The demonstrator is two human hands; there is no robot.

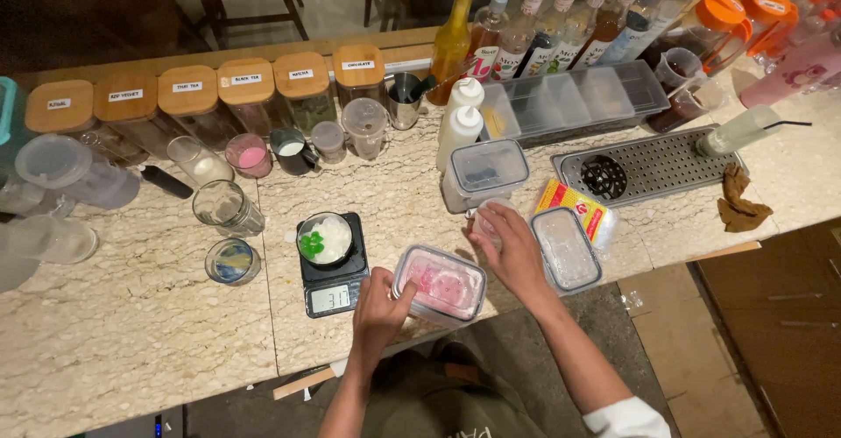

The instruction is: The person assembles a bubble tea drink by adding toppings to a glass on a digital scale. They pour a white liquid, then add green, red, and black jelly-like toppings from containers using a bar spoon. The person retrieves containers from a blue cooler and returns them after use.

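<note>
- Along the back of the marble tabletop (pixel 131 342) a row of wooden-lidded jars (pixel 188 92) stands with labels facing forward, likely so each can be picked out at a glance.
- Empty glasses (pixel 226 208) stand in front of them, within easy reach.
- A black kitchen scale (pixel 331 271) carries a small bowl (pixel 326 239) of white and green pieces, centred on the platform so its weight reads on the lit display.
- The left hand (pixel 381 308) presses its grip against the near left corner of a clear container of pink pieces (pixel 441 285), steadying it at the tabletop's front edge; the fingers are closed on that corner.
- The right hand (pixel 512 250) rests over a small clear cup (pixel 491 219) just beyond the container, fingers curled around it.
- A lidded clear tub (pixel 566 247) sits just right of that hand, beside a yellow packet (pixel 574 203).
- Syrup bottles (pixel 561 17) line the back, above a perforated drip tray (pixel 648 165).
</note>
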